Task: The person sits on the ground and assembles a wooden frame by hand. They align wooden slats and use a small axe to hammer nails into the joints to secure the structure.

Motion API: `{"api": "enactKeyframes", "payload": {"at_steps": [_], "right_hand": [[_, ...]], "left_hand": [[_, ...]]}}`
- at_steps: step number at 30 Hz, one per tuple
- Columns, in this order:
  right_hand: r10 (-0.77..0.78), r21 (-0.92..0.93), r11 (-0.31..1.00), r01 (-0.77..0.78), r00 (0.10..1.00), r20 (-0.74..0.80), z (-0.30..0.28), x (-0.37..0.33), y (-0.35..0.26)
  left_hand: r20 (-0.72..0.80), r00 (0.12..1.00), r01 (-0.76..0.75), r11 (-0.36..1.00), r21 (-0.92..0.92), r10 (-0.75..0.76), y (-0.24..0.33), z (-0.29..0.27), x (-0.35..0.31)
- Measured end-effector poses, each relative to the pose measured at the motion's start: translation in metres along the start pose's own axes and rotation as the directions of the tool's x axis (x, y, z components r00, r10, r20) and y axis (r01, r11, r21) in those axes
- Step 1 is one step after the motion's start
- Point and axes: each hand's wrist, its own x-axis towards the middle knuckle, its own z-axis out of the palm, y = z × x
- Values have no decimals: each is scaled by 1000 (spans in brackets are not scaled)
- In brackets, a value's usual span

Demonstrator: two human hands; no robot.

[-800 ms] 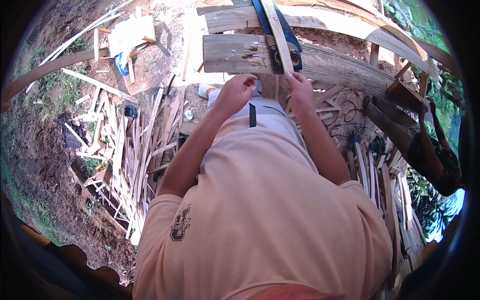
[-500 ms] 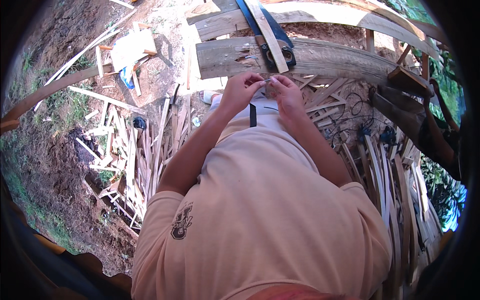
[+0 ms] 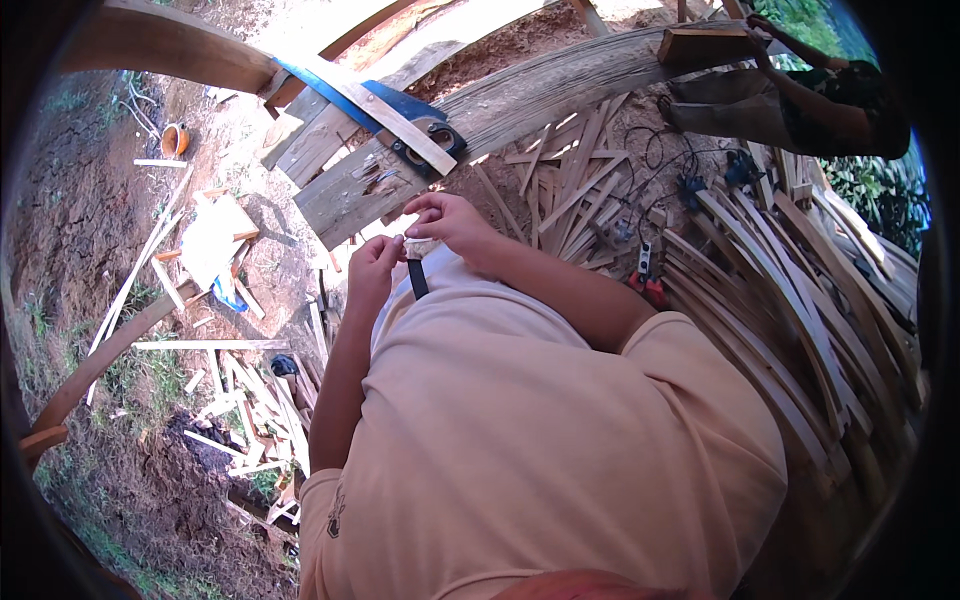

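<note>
My left hand [image 3: 372, 270] is raised in front of my waist, its thumb and fingertips pinched together. My right hand [image 3: 452, 222] meets it from the right, fingers bent, thumb close to the left fingertips. Whatever small thing sits between them is too small to make out. Just beyond the hands lies a hand saw [image 3: 410, 108] with a blue blade and dark handle, resting across the weathered plank [image 3: 330, 205]. A pale wood strip [image 3: 405, 125] lies along the saw, its near end over the handle.
Wood offcuts [image 3: 575, 185] and long strips [image 3: 740, 300] pile up on the right, with a red-and-black tool [image 3: 648, 280] among them. Cables trail nearby. A person [image 3: 800, 105] stands at the far right. More scraps [image 3: 250, 415] and an orange container [image 3: 174, 141] lie left.
My view and body have turned, so the saw and plank sit further left in view. Both hands stay close together at the waist. The small thin dark item between the fingers no longer shows clearly.
</note>
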Motion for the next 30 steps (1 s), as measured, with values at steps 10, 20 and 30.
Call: {"api": "enactKeyframes", "payload": {"at_steps": [10, 20, 30], "right_hand": [[15, -44, 999, -16, 1000, -23, 14, 7, 14], [246, 161, 951, -264, 961, 122, 48, 22, 14], [190, -725, 688, -20, 970, 154, 88, 54, 4]], "left_hand": [[-50, 998, -39, 994, -99, 35, 10, 2, -1], [-91, 996, -57, 899, -435, 19, 2, -36, -33], [-467, 867, -112, 846, -522, -174, -76, -96, -85]]}}
